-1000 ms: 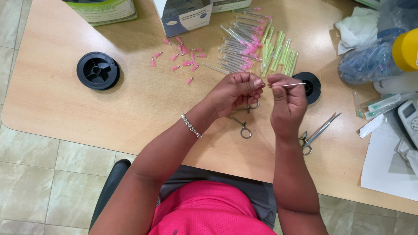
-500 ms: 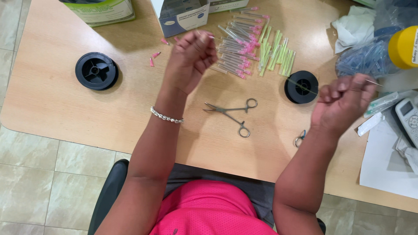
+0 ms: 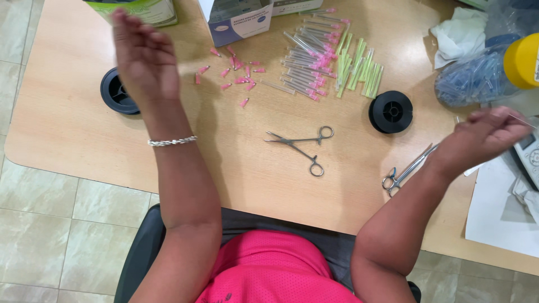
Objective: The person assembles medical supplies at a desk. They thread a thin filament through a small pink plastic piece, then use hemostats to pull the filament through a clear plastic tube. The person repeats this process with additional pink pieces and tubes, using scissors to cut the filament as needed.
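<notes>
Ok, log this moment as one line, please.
left hand raised, spread wide | right hand pinched, out right | forceps lying open on table | black spool beside capped needles

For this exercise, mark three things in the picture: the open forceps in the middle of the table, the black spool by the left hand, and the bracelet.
forceps (image 3: pixel 303 147), head view, on its crossing arms.
black spool (image 3: pixel 115 92), head view, on its rim.
bracelet (image 3: pixel 172 141), head view, on the band across the left wrist.
</notes>
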